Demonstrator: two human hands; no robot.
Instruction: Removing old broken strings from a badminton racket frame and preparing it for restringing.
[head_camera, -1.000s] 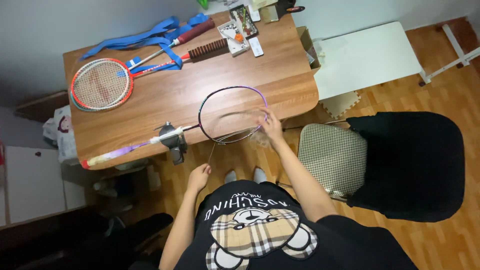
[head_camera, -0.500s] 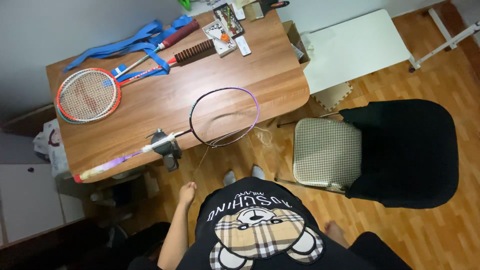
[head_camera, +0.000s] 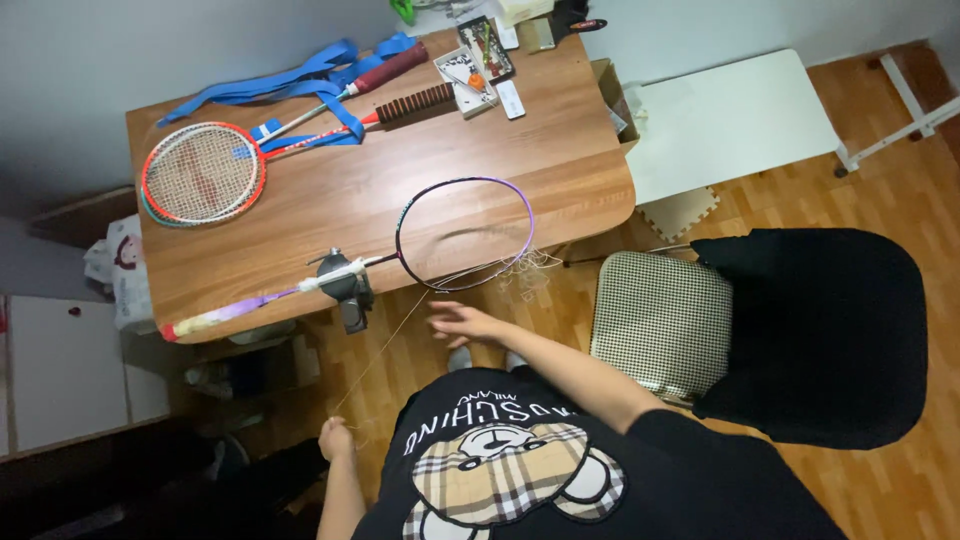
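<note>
A purple-framed racket (head_camera: 465, 232) lies over the front edge of the wooden table (head_camera: 560, 170), its shaft held in a grey clamp (head_camera: 340, 285). Its head is mostly unstrung, and loose string (head_camera: 520, 272) hangs tangled at its lower right rim. A thin string (head_camera: 385, 345) runs from the frame down to my left hand (head_camera: 335, 438), which is closed on it low at my side. My right hand (head_camera: 465, 322) is stretched out just below the racket head with its fingers spread, holding nothing, close to the string.
A strung red-orange racket (head_camera: 205, 172), blue straps (head_camera: 270, 85) and a small box of tools (head_camera: 470, 65) lie at the table's back. A black chair (head_camera: 820, 330) with a checked cushion (head_camera: 665, 320) stands right. A white side table (head_camera: 730, 120) is behind it, a white cabinet (head_camera: 60, 370) left.
My right hand left the racket's rim, dropped out of sight, and now reaches out below the head. My left hand has drawn back and down with the string.
</note>
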